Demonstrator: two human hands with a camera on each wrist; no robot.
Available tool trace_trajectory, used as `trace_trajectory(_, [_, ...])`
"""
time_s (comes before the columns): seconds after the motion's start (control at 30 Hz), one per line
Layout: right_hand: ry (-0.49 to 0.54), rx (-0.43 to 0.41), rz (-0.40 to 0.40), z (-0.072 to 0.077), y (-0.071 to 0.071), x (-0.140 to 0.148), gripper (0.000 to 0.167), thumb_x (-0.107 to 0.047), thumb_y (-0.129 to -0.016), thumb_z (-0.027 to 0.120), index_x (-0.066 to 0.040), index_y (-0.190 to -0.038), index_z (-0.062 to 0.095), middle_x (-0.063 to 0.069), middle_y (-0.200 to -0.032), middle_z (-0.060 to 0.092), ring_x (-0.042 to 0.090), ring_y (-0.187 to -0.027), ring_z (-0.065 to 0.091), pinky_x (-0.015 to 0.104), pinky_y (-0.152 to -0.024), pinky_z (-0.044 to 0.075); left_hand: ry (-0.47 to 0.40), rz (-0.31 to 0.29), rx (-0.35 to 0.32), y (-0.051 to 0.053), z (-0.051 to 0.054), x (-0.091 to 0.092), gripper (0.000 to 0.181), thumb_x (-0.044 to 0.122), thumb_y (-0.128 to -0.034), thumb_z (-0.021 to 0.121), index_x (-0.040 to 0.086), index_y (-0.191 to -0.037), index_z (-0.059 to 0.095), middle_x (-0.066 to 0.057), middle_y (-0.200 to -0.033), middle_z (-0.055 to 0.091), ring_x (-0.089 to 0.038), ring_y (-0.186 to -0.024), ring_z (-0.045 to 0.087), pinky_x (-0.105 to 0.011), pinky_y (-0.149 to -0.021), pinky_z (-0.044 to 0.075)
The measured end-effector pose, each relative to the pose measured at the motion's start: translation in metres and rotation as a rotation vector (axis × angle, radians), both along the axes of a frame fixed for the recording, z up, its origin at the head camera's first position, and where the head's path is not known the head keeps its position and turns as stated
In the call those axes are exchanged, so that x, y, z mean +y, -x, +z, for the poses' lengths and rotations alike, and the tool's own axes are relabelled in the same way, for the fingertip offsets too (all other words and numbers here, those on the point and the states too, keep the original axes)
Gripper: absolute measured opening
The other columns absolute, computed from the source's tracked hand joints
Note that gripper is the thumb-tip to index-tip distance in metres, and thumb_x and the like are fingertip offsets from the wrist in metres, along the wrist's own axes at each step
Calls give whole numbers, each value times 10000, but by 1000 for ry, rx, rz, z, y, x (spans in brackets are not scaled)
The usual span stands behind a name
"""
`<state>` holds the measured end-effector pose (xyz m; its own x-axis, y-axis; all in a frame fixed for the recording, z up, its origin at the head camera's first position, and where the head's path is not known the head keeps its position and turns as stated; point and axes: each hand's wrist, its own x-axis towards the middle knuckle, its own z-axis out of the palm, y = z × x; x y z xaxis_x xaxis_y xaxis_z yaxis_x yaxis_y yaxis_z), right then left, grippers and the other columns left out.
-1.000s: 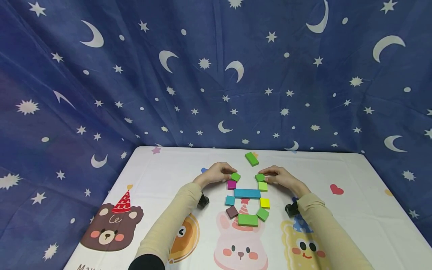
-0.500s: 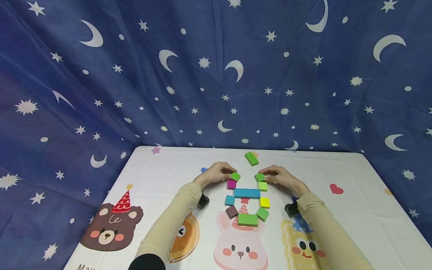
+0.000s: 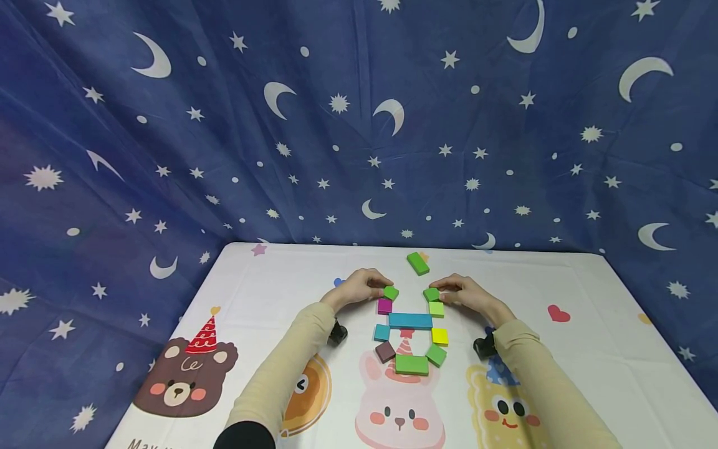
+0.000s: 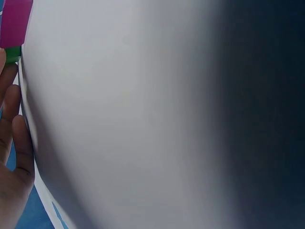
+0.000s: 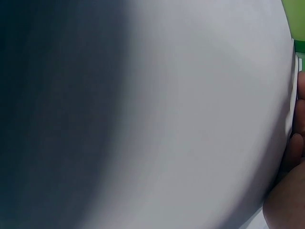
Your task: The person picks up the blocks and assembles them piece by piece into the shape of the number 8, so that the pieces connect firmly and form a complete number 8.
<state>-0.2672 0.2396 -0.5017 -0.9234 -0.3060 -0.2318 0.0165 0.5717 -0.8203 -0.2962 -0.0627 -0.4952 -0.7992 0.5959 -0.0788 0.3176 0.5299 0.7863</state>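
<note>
My left hand (image 3: 360,287) pinches a small green block (image 3: 391,292) just beyond a magenta block (image 3: 384,306). Opposite it, my right hand (image 3: 468,294) has its fingertips on another small green block (image 3: 431,294), gripping it behind a lime block (image 3: 436,309). Between the two sides lies a long blue block (image 3: 411,321). Nearer are a small blue block (image 3: 382,333), a yellow block (image 3: 440,337), a brown block (image 3: 385,352) and a green block (image 3: 437,355). A wide green block (image 3: 412,365) closes the front. Both wrist views catch only finger edges.
A loose green block (image 3: 417,263) lies near the far edge of the table. The white cloth (image 3: 606,349) carries printed animals and a red heart. Behind it hangs a blue curtain (image 3: 336,125) with moons and stars.
</note>
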Motion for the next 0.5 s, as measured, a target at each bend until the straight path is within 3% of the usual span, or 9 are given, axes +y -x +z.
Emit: trace_trajectory(0.5, [-7, 14, 5, -1, 1, 0, 346, -132, -911, 622, -80, -1253, 633, 133, -1184, 572, 237, -1021, 466, 309, -882, 409, -2, 10, -1, 0, 0, 1, 288, 39, -911, 609, 79, -1188, 679, -84, -1175, 653, -192, -1093, 592, -299, -960, 469])
